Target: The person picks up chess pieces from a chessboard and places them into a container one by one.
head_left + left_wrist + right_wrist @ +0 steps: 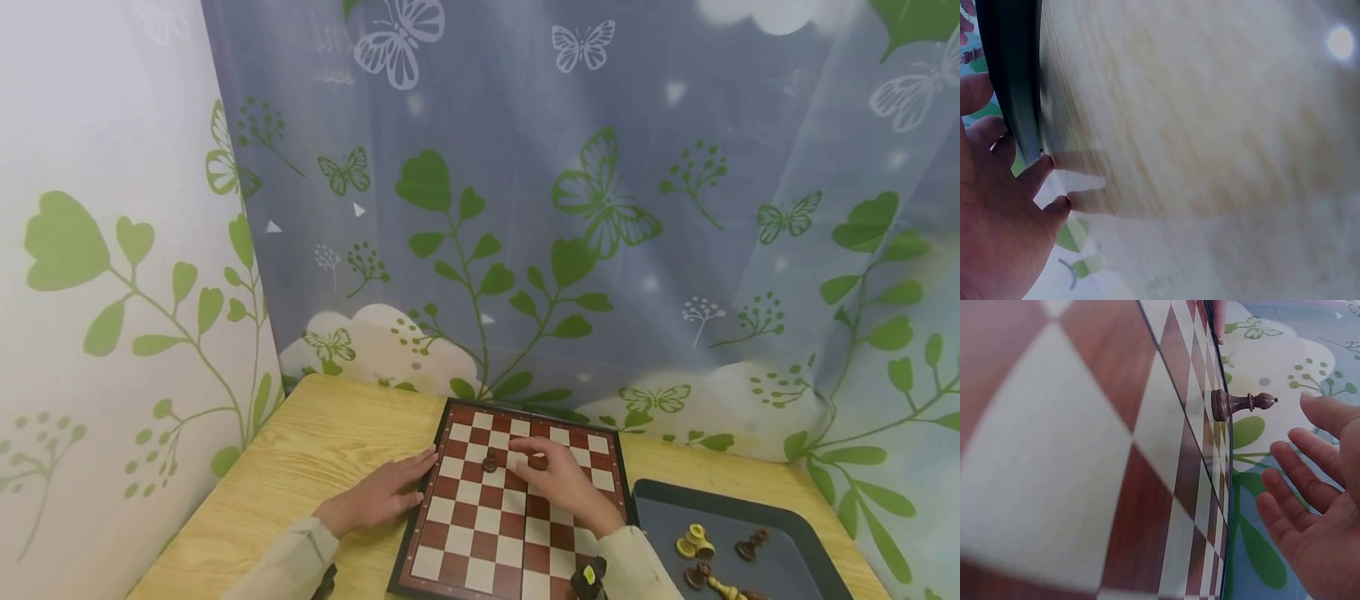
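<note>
A dark brown chess bishop (489,462) (1229,405) stands upright on the red-and-white chessboard (475,546), in its far left half. Just to the right of it my right hand (558,483) hovers over the squares. The right wrist view shows that hand (1322,494) with its fingers spread, apart from the bishop and with nothing in its grasp. My left hand (382,496) rests against the board's left edge, fingers extended. In the left wrist view, fingertips of the left hand (1004,212) touch the wooden table beside the dark board edge (1013,81).
A dark tray (720,493) sits right of the board, holding several brown and yellow chess pieces, among them a yellow piece (694,533) and a brown piece (752,544). The wooden table (337,417) backs onto a patterned curtain (510,208).
</note>
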The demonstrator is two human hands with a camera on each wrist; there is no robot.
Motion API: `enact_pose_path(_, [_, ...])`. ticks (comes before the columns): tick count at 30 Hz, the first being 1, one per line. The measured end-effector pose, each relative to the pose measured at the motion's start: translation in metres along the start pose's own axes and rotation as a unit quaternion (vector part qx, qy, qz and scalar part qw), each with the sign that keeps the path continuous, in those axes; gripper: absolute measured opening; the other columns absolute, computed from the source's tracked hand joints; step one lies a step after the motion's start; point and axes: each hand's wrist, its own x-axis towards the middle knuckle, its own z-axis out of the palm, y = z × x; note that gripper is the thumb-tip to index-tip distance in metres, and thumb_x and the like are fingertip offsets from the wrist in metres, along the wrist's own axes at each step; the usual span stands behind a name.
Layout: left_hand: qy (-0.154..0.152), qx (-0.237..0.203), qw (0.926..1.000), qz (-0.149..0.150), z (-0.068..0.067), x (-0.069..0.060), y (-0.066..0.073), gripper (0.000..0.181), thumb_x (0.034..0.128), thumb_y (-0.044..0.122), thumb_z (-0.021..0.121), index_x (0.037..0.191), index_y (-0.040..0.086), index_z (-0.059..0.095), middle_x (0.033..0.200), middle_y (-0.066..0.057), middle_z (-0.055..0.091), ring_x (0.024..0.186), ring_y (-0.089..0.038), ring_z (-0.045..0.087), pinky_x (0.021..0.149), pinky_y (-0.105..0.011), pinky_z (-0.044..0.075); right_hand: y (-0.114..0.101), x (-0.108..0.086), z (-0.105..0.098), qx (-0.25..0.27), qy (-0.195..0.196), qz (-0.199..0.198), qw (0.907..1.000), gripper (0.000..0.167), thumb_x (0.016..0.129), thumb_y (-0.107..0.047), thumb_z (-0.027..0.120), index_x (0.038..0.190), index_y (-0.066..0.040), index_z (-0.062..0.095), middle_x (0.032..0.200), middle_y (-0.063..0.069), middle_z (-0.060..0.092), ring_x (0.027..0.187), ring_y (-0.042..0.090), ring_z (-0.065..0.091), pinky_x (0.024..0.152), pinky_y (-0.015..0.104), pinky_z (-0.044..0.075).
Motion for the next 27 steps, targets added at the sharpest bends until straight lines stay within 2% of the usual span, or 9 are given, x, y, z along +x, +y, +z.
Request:
enact_pose_path(1, [0.000, 0.001, 1.0000, -0.001, 0.000, 0.000, 0.000, 0.064, 0.1083, 0.031, 0.046, 0.157, -0.006, 0.028, 0.165, -0.023, 0.024, 0.147, -0.050, 0.030, 0.113, -0.075, 0.023, 0.000, 0.003, 0.002, -0.003, 0.000, -0.004, 1.0000, 0.039, 0.100, -0.022, 0.067, 0.134, -0.005, 0.065, 0.137, 0.015, 0.063, 0.121, 0.038, 0.062, 0.090, 0.044, 0.056])
enact_pose_path(2, [0.000, 0.002, 1.0000, -0.001, 0.000, 0.000, -0.001, 0.064, 0.1083, 0.031, 0.046, 0.157, -0.006, 0.028, 0.165, -0.023, 0.024, 0.147, -0.050, 0.030, 0.113, -0.075, 0.022, 0.000, 0.006, 0.003, -0.007, -0.001, -0.008, 0.9999, 0.039, 0.099, -0.023, 0.068, 0.134, -0.005, 0.065, 0.137, 0.015, 0.063, 0.111, 0.039, 0.065, 0.084, 0.042, 0.057])
enact_pose_path(3, [-0.001, 0.002, 1.0000, -0.002, 0.000, 0.000, -0.002, 0.064, 0.1083, 0.031, 0.046, 0.157, -0.006, 0.028, 0.165, -0.023, 0.024, 0.147, -0.050, 0.030, 0.113, -0.075, 0.022, 0.000, 0.009, 0.005, -0.013, -0.001, -0.014, 0.9998, 0.039, 0.099, -0.023, 0.069, 0.133, -0.004, 0.066, 0.136, 0.015, 0.063, 0.111, 0.040, 0.064, 0.083, 0.043, 0.056])
enact_pose_path(5, [-0.001, 0.002, 1.0000, -0.003, 0.001, 0.000, -0.003, 0.064, 0.1083, 0.032, 0.046, 0.157, -0.005, 0.028, 0.166, -0.023, 0.024, 0.147, -0.050, 0.030, 0.113, -0.076, 0.022, 0.000, 0.015, 0.009, -0.020, -0.004, -0.021, 0.9996, 0.040, 0.098, -0.024, 0.070, 0.133, -0.005, 0.066, 0.137, 0.016, 0.063, 0.112, 0.042, 0.063, 0.085, 0.047, 0.056])
enact_pose_path(8, [0.000, 0.002, 1.0000, -0.004, 0.001, 0.000, -0.004, 0.064, 0.1084, 0.032, 0.046, 0.158, -0.005, 0.028, 0.166, -0.022, 0.024, 0.147, -0.050, 0.030, 0.113, -0.076, 0.022, 0.000, 0.022, 0.015, -0.017, -0.012, -0.028, 0.9994, 0.040, 0.098, -0.024, 0.069, 0.132, -0.004, 0.066, 0.137, 0.016, 0.062, 0.120, 0.043, 0.061, 0.097, 0.056, 0.052])
enact_pose_path(9, [0.001, 0.003, 1.0000, -0.003, 0.001, 0.000, -0.004, 0.064, 0.1084, 0.032, 0.046, 0.157, -0.005, 0.028, 0.166, -0.022, 0.024, 0.147, -0.050, 0.030, 0.113, -0.075, 0.022, 0.000, 0.024, 0.017, -0.013, -0.015, -0.031, 0.9993, 0.039, 0.099, -0.023, 0.069, 0.132, -0.003, 0.066, 0.137, 0.017, 0.062, 0.127, 0.042, 0.057, 0.102, 0.059, 0.048])
enact_pose_path(11, [0.004, 0.004, 1.0000, -0.001, 0.001, 0.000, -0.004, 0.064, 0.1084, 0.032, 0.046, 0.157, -0.005, 0.029, 0.165, -0.022, 0.025, 0.147, -0.050, 0.031, 0.112, -0.075, 0.023, 0.001, 0.027, 0.021, -0.008, -0.024, -0.030, 0.9992, 0.037, 0.099, -0.023, 0.069, 0.131, -0.004, 0.067, 0.136, 0.016, 0.062, 0.128, 0.040, 0.056, 0.105, 0.058, 0.047])
enact_pose_path(15, [0.009, 0.007, 0.9999, 0.006, 0.002, 0.001, -0.004, 0.063, 0.1084, 0.032, 0.046, 0.157, -0.005, 0.030, 0.165, -0.023, 0.026, 0.146, -0.049, 0.032, 0.113, -0.074, 0.025, 0.002, 0.030, 0.025, -0.001, -0.034, -0.031, 0.9990, 0.031, 0.099, -0.021, 0.068, 0.126, -0.005, 0.069, 0.133, 0.014, 0.063, 0.127, 0.037, 0.057, 0.106, 0.058, 0.047])
enact_pose_path(27, [0.010, 0.014, 0.9998, 0.012, 0.004, 0.002, -0.008, 0.063, 0.1085, 0.032, 0.045, 0.157, -0.006, 0.030, 0.164, -0.023, 0.027, 0.146, -0.048, 0.033, 0.113, -0.071, 0.028, -0.002, 0.031, 0.026, -0.011, -0.014, -0.036, 0.9992, 0.022, 0.099, -0.012, 0.067, 0.118, -0.003, 0.072, 0.122, 0.012, 0.068, 0.121, 0.036, 0.061, 0.104, 0.057, 0.049])
